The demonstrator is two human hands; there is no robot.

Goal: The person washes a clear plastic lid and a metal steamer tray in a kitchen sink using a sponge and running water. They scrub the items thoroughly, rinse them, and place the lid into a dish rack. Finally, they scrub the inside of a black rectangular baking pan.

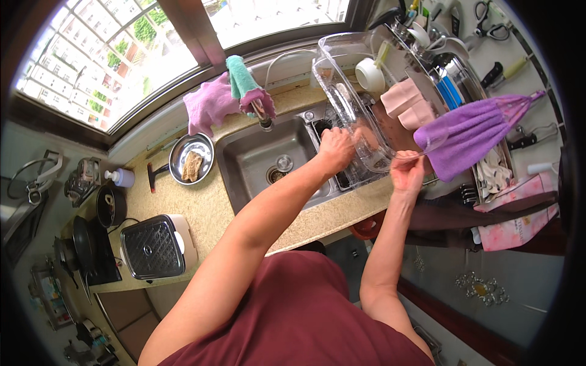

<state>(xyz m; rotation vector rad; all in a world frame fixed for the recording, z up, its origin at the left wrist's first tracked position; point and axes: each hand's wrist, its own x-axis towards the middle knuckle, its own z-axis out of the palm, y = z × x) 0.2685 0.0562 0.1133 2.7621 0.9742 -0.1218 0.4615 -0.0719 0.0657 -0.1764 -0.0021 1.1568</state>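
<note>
A large clear plastic cover point(341, 87) stands tilted over the right side of the sink. My right hand point(406, 169) pinches its rim at the near right corner. Against the cover's left side is my left hand point(337, 148), its fingers curled over the dark rack point(350, 176); whether they grip the cover or the rack is hidden. Through the plastic I see a folded pink cloth point(409, 103) and a white cup point(370, 74). A purple hand towel point(474, 132) hangs just right of my right hand.
The steel sink basin point(256, 155) lies left of the rack, with a cloth-draped faucet point(261, 110) behind it. A metal bowl point(191, 158) holds a brown sponge-like piece point(192, 167). Further left is a lidded electric cooker point(153, 247). Knives point(503, 75) and scissors point(490, 25) hang on the right wall.
</note>
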